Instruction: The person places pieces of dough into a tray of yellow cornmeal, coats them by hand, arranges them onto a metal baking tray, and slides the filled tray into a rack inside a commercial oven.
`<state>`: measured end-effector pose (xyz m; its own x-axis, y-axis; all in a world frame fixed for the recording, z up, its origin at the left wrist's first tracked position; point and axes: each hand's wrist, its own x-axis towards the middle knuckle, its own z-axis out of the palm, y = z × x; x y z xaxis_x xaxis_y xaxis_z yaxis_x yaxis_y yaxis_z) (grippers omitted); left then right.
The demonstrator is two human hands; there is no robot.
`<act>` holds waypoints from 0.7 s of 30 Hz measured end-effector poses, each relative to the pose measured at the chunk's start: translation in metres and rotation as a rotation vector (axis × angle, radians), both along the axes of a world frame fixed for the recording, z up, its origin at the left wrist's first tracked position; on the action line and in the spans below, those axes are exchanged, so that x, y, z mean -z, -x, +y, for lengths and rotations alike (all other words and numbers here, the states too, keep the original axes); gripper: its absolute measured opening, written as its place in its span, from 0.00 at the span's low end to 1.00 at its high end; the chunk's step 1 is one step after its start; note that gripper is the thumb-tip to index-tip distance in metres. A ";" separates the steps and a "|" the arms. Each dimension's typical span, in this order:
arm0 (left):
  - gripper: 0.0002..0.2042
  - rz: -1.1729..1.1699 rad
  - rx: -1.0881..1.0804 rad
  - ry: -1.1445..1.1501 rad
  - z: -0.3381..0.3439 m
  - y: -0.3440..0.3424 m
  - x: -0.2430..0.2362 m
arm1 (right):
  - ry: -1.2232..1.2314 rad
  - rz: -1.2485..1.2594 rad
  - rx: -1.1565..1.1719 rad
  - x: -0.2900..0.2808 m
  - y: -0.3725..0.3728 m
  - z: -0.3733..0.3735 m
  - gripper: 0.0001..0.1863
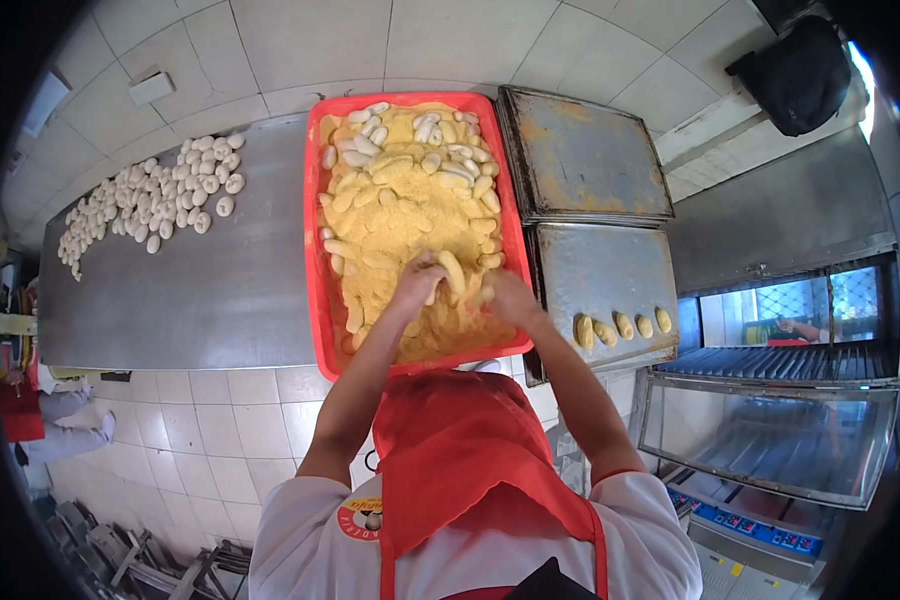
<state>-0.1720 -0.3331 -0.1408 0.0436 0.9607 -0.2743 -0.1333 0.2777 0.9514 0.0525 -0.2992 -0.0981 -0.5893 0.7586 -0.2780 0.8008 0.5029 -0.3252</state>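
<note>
A red plastic tub (322,300) holds yellow crumbs (390,230) with elongated dough pieces, some pale and some coated. Near the tub's lower middle, my left hand (420,285) grips a crumb-coated dough piece (453,272). My right hand (508,298) is just to its right, low over the crumbs, fingers curled; what they hold is blurred and partly hidden. On the lower baking tray (595,265) at the right, several coated pieces (625,325) lie in a row.
A steel table (180,310) at left bears many pale dough pieces (210,165). Stacked trays (580,150), a glass-doored appliance (760,430) and a black bag (790,80) are at right. Another person (30,415) is at the far left; folded metal frames (140,565) stand below.
</note>
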 end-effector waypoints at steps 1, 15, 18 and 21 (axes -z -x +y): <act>0.10 -0.444 -0.065 0.139 -0.005 0.002 -0.012 | 0.003 -0.011 0.008 0.001 -0.002 0.014 0.16; 0.21 -0.418 -0.028 -0.044 0.019 -0.123 -0.032 | 0.037 0.536 0.542 -0.046 -0.081 0.033 0.21; 0.21 -0.253 0.107 -0.078 0.029 -0.200 -0.062 | 0.199 0.467 0.697 -0.059 -0.192 0.053 0.22; 0.21 -0.101 0.176 -0.023 0.052 -0.275 -0.055 | 0.284 0.439 0.818 -0.035 -0.265 0.065 0.23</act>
<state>0.1030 -0.2808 -0.0858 0.2377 0.9418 -0.2378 -0.1795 0.2831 0.9421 0.3174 -0.2339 -0.0636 -0.0046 0.9187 -0.3949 0.6469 -0.2984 -0.7018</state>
